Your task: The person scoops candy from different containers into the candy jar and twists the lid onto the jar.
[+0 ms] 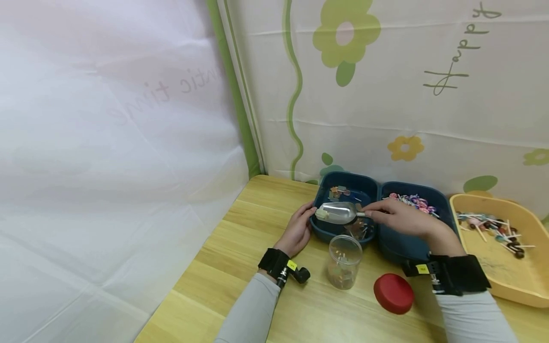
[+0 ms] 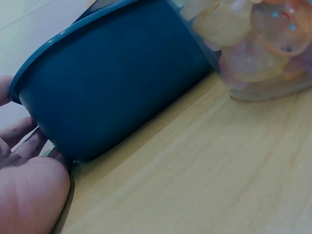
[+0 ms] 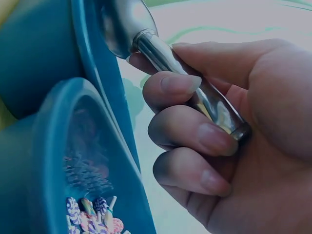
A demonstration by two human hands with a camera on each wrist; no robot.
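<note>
Scoop (image 1: 343, 213) lies L of R hand (image 1: 398, 216), fingers curled round handle (image 3: 163, 54); long axis approx. L–R, bowl (image 3: 130, 22) above L blue bin (image 2: 112, 87), beyond jar (image 1: 341, 274). L hand (image 1: 297, 230), nearer bowl tip, touches bin's L side; can't tell if gripping.

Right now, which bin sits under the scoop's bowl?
The leftmost blue bin: the metal scoop has its bowl over it, not over the middle blue bin or yellow bin.

From above, the head view looks forward and down at the table (image 1: 210, 271); the left wrist view, low and close, faces a bin (image 2: 112, 83); the right wrist view closely faces the scoop (image 3: 161, 54) that the head view shares.
</note>
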